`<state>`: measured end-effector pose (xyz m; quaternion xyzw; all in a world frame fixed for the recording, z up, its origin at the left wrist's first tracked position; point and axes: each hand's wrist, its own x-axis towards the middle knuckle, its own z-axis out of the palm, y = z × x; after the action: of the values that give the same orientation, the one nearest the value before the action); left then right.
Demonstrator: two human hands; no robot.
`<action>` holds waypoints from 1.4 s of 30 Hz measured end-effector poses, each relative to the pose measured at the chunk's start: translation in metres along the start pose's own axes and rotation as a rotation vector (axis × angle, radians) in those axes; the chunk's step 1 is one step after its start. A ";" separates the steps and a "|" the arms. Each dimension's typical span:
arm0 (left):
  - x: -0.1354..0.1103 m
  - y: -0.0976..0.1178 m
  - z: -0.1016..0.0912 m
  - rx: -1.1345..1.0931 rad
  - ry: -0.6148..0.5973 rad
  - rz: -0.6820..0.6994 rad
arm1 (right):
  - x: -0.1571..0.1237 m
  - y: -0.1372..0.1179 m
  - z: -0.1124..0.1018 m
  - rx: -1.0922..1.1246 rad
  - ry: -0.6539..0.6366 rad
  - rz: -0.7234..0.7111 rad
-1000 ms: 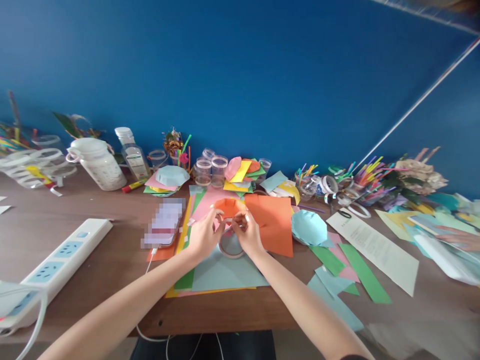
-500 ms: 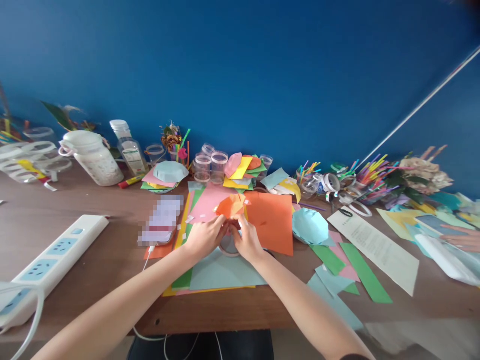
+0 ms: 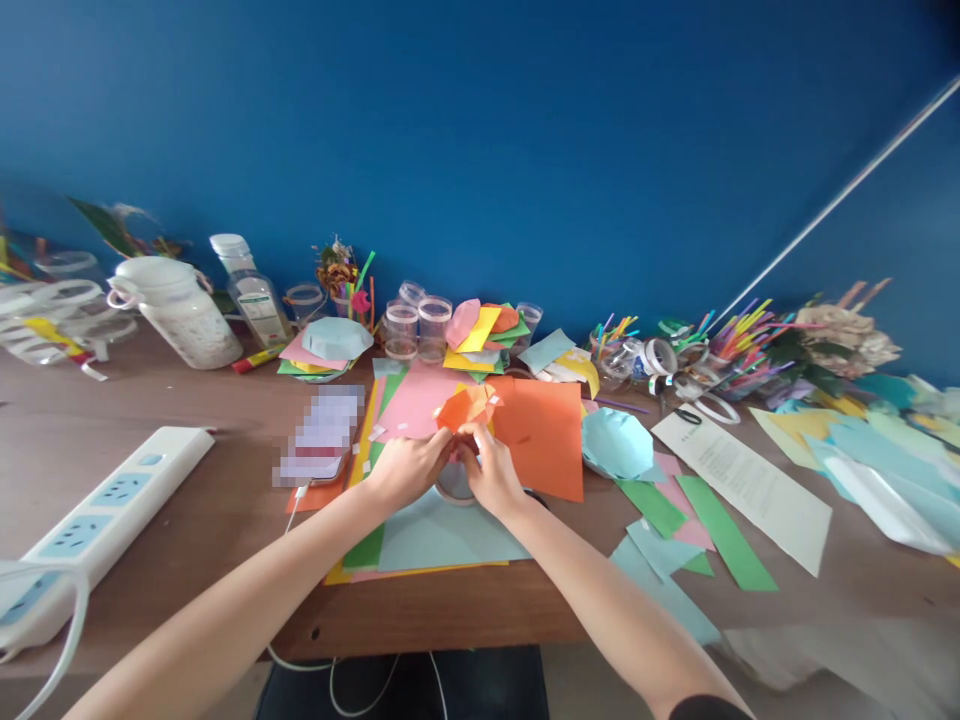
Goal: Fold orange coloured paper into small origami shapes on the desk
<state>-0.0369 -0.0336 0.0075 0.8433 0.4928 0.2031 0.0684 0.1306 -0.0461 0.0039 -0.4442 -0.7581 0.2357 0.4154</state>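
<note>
My left hand (image 3: 410, 467) and my right hand (image 3: 491, 470) meet over the paper stack, both closed on the near edge of a folded orange paper piece (image 3: 466, 405). Fingers and thumbs pinch it, and the part between them is hidden. Below my hands a ring-shaped roll (image 3: 456, 487), perhaps tape, rests on a light blue sheet (image 3: 450, 540). Pink paper (image 3: 416, 395) with small white bits lies behind my left hand. Beside my right hand lies a flat orange sheet (image 3: 544, 440). A light blue folded paper bowl (image 3: 617, 445) stands further right.
A phone (image 3: 326, 435) on a white cable and a power strip (image 3: 112, 520) lie at left. Green strips (image 3: 727, 530) and a printed sheet (image 3: 742, 480) are at right. Along the blue wall stand a white jar (image 3: 176, 310), clear cups (image 3: 433, 330) and colourful straws (image 3: 739, 335).
The orange paper tilts slightly differently between my fingers, while my hands keep their pinch. Another person's hand and a phone at the far right have gone from view.
</note>
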 end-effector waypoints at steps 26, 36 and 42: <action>0.013 -0.011 -0.034 0.403 -0.051 -0.367 | 0.005 0.005 -0.006 0.372 0.131 0.148; 0.007 -0.010 -0.027 0.253 0.219 0.307 | 0.010 0.007 -0.007 0.714 0.047 0.242; 0.008 -0.014 -0.023 0.219 0.339 0.424 | 0.009 0.007 -0.006 0.576 -0.055 0.229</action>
<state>-0.0543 -0.0211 0.0261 0.8840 0.3287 0.2964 -0.1502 0.1365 -0.0350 0.0052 -0.3844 -0.6159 0.4980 0.4743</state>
